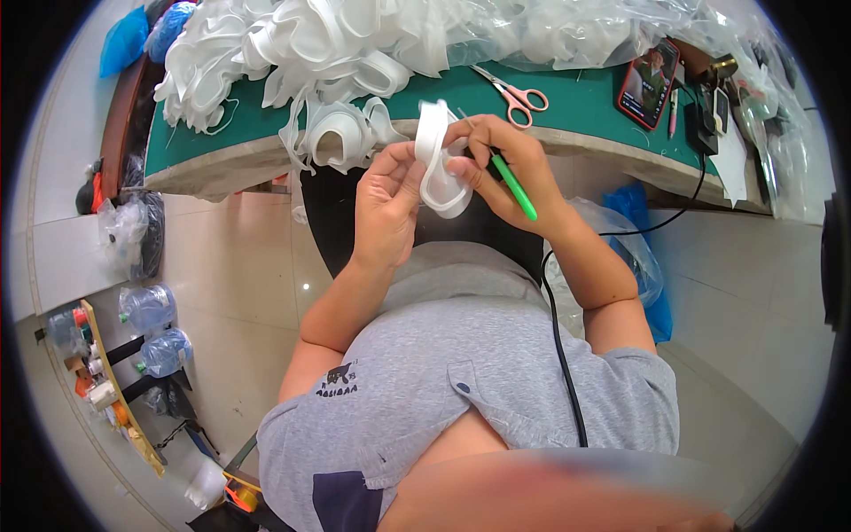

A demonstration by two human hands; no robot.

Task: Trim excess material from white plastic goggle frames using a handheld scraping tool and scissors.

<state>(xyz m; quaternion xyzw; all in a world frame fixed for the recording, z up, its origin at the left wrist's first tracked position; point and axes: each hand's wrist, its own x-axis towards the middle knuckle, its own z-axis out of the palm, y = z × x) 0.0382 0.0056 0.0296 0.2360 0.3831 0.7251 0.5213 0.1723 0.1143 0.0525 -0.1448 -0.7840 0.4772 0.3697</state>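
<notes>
In front of my chest, above the table's near edge, my left hand [389,197] pinches a white looped band [432,133] by its left side. The band is smooth, with a curved, pouch-like lower end. My right hand [516,168] steadies the band from the other side with its fingertips. That same hand grips a tool with a bright green handle [514,188], which slants down to the right out of the palm. A thin metal shaft [463,116] shows above the right fingers; its tip is too small to make out.
A heap of similar white bands [297,44] covers the far left of the green table [257,104], some hanging over the near edge. Pink-handled scissors [521,99] and a red-cased phone [649,86] lie to the right. A black cable [557,328] runs beside my right arm.
</notes>
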